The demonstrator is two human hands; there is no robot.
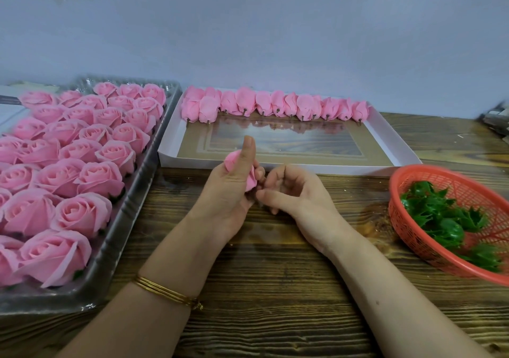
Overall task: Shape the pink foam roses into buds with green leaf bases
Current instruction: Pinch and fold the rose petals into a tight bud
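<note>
Working over the wooden surface (275, 275), we had our left grip (231, 192) wrapped round one pink foam rose (251, 180), thumb up along its petals, while our right grip (297, 192) pinched at its base. We judged this the bud-closing step. The next move called for a green leaf base (440, 214) from the red basket (413, 173), seated underneath without loosening the petals. Beyond, open roses (82, 170) filled the plastic tray (157, 159); shaped buds (275, 105) lined the white box (275, 168).

Soft, even light, faint shadows. Glare streaks the clear tray (129, 214) and the box window (289, 140). Edges bend and smear: nearest roses (55, 253) soften, the basket (405, 225) blurs.
</note>
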